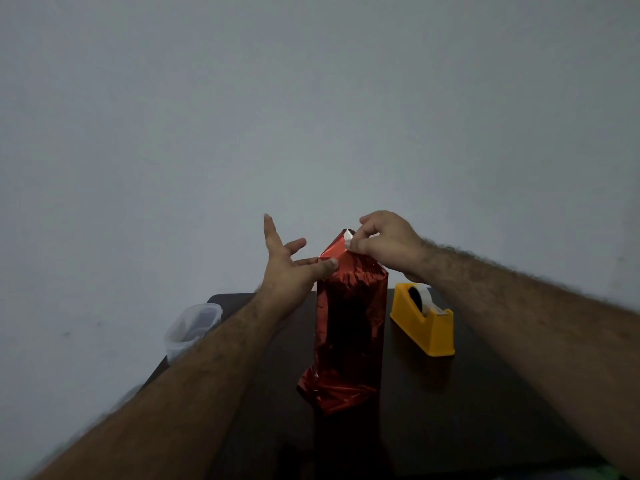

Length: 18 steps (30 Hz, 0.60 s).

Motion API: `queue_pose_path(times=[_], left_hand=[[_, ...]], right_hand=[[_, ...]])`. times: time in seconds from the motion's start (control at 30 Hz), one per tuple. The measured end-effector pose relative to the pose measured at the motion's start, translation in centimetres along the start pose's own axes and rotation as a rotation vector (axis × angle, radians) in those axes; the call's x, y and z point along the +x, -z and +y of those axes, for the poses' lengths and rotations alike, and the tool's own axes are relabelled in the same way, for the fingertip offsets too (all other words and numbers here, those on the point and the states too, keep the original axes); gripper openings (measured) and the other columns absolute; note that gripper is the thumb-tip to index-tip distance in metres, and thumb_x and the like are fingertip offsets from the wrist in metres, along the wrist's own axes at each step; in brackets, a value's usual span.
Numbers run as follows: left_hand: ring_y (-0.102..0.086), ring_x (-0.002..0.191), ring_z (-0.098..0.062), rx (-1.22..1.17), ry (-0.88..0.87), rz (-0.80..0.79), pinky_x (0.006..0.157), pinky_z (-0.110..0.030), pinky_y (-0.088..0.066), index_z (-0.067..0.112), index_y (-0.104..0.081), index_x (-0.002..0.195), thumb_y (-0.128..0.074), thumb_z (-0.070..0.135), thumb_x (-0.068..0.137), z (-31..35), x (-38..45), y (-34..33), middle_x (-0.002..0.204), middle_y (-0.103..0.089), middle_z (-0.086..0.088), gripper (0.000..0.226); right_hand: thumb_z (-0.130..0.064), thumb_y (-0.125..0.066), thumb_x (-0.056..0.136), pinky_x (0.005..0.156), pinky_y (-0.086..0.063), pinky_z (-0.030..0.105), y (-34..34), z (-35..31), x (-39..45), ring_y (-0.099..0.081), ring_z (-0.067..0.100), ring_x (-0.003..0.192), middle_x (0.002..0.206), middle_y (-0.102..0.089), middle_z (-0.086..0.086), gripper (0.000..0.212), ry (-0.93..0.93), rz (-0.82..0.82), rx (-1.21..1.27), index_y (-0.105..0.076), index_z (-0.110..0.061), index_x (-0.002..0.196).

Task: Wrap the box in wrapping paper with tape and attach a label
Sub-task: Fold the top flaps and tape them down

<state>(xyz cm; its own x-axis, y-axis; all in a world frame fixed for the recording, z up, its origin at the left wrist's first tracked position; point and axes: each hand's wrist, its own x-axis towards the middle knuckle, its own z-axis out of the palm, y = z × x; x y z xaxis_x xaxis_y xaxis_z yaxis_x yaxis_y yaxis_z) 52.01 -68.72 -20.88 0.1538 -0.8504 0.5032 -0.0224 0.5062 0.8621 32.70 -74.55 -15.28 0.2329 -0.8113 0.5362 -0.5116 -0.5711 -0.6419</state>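
A tall box wrapped in shiny red wrapping paper [349, 323] stands upright on the dark table [467, 410], its lower end crumpled and loose. My right hand [384, 242] pinches the folded paper flap at the box's top, where the white underside shows. My left hand [289, 268] has its fingers spread straight; its thumb and one finger press against the top left edge of the paper. A yellow tape dispenser [424, 322] with a clear tape roll stands just right of the box. No label shows.
A clear plastic container [190, 327] sits at the table's far left corner. A plain grey wall fills the background. The table's left edge runs diagonally under my left forearm.
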Motion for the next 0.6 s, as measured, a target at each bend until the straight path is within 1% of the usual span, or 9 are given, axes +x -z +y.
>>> queue_pose_path(times=[0.07, 0.13, 0.2, 0.27, 0.33, 0.37, 0.47, 0.53, 0.6], left_hand=[[-0.077, 0.092, -0.005, 0.010, -0.006, -0.011, 0.058, -0.010, -0.053, 0.051, 0.017, 0.160, -0.087, -0.002, 0.080, -0.1, 0.1, 0.1, 0.151, -0.046, -0.006, 0.141], [-0.077, 0.091, -0.004, 0.013, -0.006, -0.021, 0.058, -0.010, -0.053, 0.051, 0.017, 0.159, -0.087, -0.001, 0.081, -0.2, 0.3, 0.1, 0.153, -0.044, -0.006, 0.141], [-0.077, 0.092, -0.005, 0.021, -0.002, -0.024, 0.058, -0.011, -0.054, 0.052, 0.017, 0.159, -0.086, -0.001, 0.081, -0.3, 0.4, 0.2, 0.157, -0.042, -0.008, 0.140], [-0.077, 0.092, -0.005, 0.028, 0.009, -0.020, 0.058, -0.009, -0.053, 0.051, 0.018, 0.159, -0.086, -0.002, 0.081, -0.3, 0.5, 0.3, 0.158, -0.040, -0.008, 0.140], [-0.077, 0.090, -0.004, 0.026, 0.024, -0.011, 0.059, -0.010, -0.053, 0.052, 0.017, 0.159, -0.086, -0.003, 0.081, -0.2, 0.5, 0.4, 0.159, -0.039, -0.008, 0.141], [-0.077, 0.089, -0.003, 0.027, 0.034, -0.006, 0.062, -0.013, -0.054, 0.052, 0.017, 0.159, -0.086, -0.003, 0.080, -0.2, 0.5, 0.4, 0.160, -0.039, -0.007, 0.141], [-0.075, 0.084, 0.001, 0.064, 0.057, 0.009, 0.071, -0.020, -0.046, 0.051, 0.017, 0.160, -0.087, 0.000, 0.079, -0.1, 0.5, 0.4, 0.161, -0.039, -0.008, 0.141], [-0.074, 0.093, -0.005, 0.079, 0.065, 0.004, 0.075, -0.022, -0.045, 0.052, 0.016, 0.159, -0.088, 0.002, 0.078, -0.1, 0.5, 0.4, 0.162, -0.039, -0.008, 0.142], [-0.070, 0.110, -0.015, 0.076, 0.066, -0.006, 0.085, -0.028, -0.047, 0.053, 0.014, 0.159, -0.089, 0.004, 0.077, 0.0, 0.4, 0.4, 0.162, -0.038, -0.009, 0.141]], right_hand=[[-0.022, -0.086, 0.085, 0.072, -0.043, 0.016, -0.5, 0.4, -0.2, -0.058, 0.008, 0.114, 0.121, -0.062, -0.007, 0.009, -0.023, 0.008, 0.022, -0.083, -0.014, 0.083], [-0.022, -0.088, 0.083, 0.072, -0.051, 0.019, -1.0, 0.8, -0.2, -0.067, 0.011, 0.106, 0.111, -0.073, -0.006, 0.010, -0.054, 0.013, 0.036, -0.083, -0.014, 0.079], [-0.022, -0.089, 0.082, 0.075, -0.063, 0.029, -1.5, 1.1, -0.2, -0.075, 0.016, 0.093, 0.095, -0.079, 0.000, 0.011, -0.087, 0.019, 0.053, -0.083, -0.015, 0.076], [-0.022, -0.090, 0.080, 0.078, -0.066, 0.036, -1.7, 1.2, -0.1, -0.076, 0.017, 0.087, 0.088, -0.079, 0.001, 0.011, -0.118, 0.032, 0.065, -0.083, -0.015, 0.076], [-0.021, -0.092, 0.078, 0.078, -0.066, 0.037, -2.0, 1.3, -0.1, -0.077, 0.017, 0.086, 0.089, -0.080, 0.001, 0.011, -0.140, 0.041, 0.078, -0.083, -0.015, 0.075], [-0.020, -0.093, 0.076, 0.078, -0.066, 0.037, -2.1, 1.3, -0.1, -0.077, 0.017, 0.086, 0.089, -0.080, 0.001, 0.011, -0.150, 0.047, 0.094, -0.083, -0.015, 0.075], [-0.018, -0.095, 0.073, 0.078, -0.066, 0.033, -2.4, 1.4, -0.4, -0.076, 0.015, 0.089, 0.090, -0.079, -0.001, 0.012, -0.145, 0.070, 0.112, -0.083, -0.017, 0.074], [-0.017, -0.097, 0.071, 0.079, -0.065, 0.031, -2.4, 1.6, -0.7, -0.076, 0.015, 0.093, 0.096, -0.078, -0.001, 0.016, -0.138, 0.090, 0.153, -0.083, -0.019, 0.078], [-0.017, -0.099, 0.068, 0.077, -0.066, 0.035, -2.3, 1.7, -1.0, -0.075, 0.018, 0.098, 0.108, -0.075, -0.001, 0.027, -0.155, 0.107, 0.217, -0.081, -0.022, 0.087]])
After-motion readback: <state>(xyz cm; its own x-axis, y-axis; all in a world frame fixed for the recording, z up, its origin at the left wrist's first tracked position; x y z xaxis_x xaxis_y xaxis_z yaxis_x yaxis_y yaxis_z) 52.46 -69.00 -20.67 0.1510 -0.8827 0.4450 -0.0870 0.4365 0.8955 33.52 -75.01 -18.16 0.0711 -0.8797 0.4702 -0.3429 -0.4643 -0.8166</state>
